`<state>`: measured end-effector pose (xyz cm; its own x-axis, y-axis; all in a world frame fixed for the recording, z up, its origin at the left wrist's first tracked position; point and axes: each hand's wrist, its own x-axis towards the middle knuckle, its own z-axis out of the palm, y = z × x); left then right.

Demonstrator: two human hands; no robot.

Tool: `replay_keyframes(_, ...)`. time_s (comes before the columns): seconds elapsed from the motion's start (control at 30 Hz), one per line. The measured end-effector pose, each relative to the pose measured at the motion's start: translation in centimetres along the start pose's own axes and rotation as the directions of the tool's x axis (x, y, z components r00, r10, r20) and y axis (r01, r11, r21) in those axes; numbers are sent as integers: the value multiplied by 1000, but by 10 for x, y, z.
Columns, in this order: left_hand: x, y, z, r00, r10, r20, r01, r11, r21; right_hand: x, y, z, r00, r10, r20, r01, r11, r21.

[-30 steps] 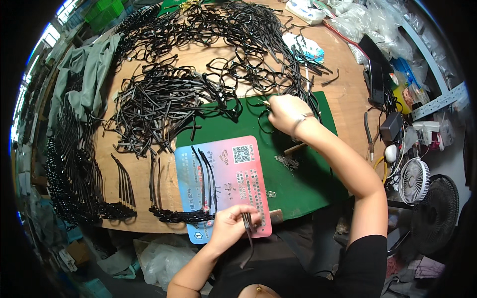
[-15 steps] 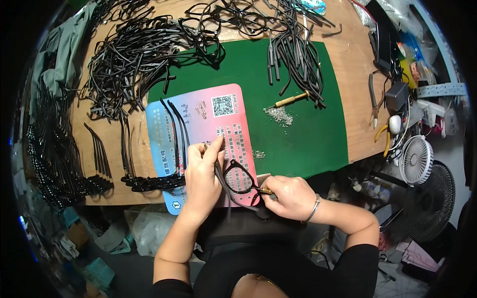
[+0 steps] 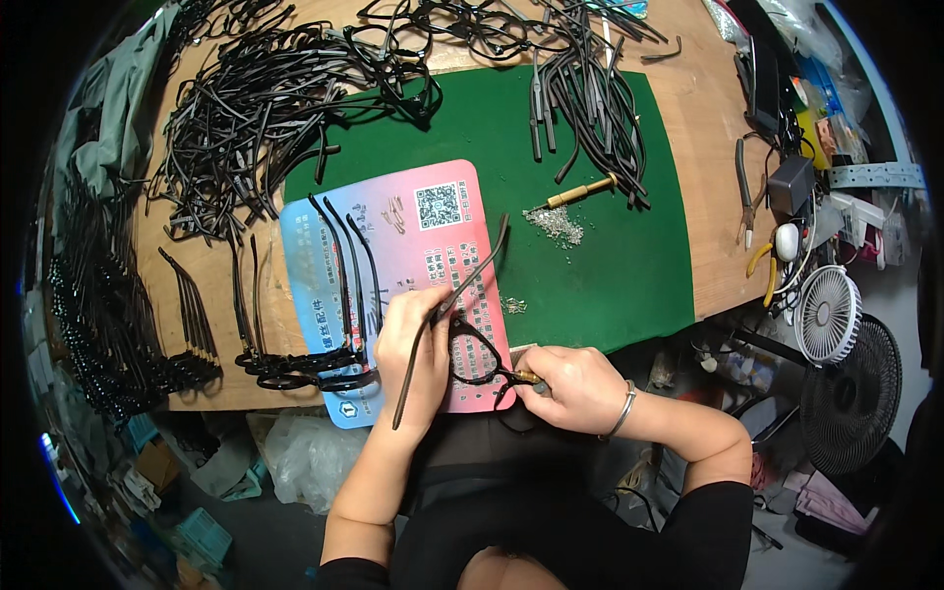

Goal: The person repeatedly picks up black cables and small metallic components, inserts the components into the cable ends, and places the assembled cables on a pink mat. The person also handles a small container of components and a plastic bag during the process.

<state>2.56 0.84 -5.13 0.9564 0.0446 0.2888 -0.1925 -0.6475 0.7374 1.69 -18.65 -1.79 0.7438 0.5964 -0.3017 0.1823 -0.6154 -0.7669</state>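
Note:
A black eyeglass frame (image 3: 476,356) is held between my two hands over a blue-and-pink printed mat. My left hand (image 3: 411,342) is closed round its left end, with dark slim temples (image 3: 484,267) slanting across the fingers, one end up to the right and one down over the wrist. My right hand (image 3: 575,385) is closed on a small brass-coloured tool (image 3: 528,378), whose end meets the frame near the bridge. Most of that tool is hidden in the fist. Left of my left hand, several assembled black eyeglass frames (image 3: 310,369) lie stacked, temples pointing away.
The printed mat (image 3: 393,187) lies on a green mat (image 3: 629,265). Beyond are heaps of dark temples (image 3: 256,118), more temples (image 3: 590,108), and black frames (image 3: 492,34). A brass-handled screwdriver (image 3: 582,190) rests by tiny screws (image 3: 556,228). Pliers (image 3: 744,197) and a white fan (image 3: 827,313) stand right.
The temples at my left hand have swung round, from trailing down beneath the frame to slanting across the hand. My left hand has shifted slightly; the right stays at the frame.

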Motion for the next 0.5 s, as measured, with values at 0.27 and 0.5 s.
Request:
replay_keyframes(0.27,-14,22,-5,892,-428,146,444,770,-457,3,0,1,999,30,12,-29,999,-14)
replay_keyframes(0.5,-13,16,2,891,-418,175,453,808,-376,-1,6,-21,993,-85,-78,79,994,-69)
